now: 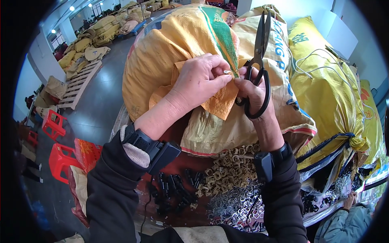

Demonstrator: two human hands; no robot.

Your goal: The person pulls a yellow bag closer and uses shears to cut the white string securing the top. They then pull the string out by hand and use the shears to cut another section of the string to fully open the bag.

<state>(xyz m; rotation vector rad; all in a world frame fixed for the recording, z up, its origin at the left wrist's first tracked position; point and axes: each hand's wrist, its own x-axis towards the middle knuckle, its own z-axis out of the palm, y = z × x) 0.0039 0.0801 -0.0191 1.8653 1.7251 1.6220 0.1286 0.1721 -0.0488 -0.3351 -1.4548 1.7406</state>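
Observation:
A full orange woven sack [174, 40] with a green stripe stands before me, and its loose gathered flap [221, 103] hangs below my hands. My left hand [196, 79] is closed on the sack's edge, thumb against fingers. A small pale bit, perhaps a thread end, shows at its fingertips. Beside it, my right hand [258, 95] has the black-handled scissors [259, 56] looped round its fingers, blades pointing up and away. The right thumb and forefinger also pinch the sack's edge. The exact grip under the fingers is partly hidden.
Below lie heaps of tan clips [229, 172], silvery metal pieces [239, 206] and black parts [174, 190]. Yellow sacks [324, 93] stand at the right, near another person's sleeve [348, 222]. Red stools [60, 160] and a wooden pallet [83, 83] are on the left.

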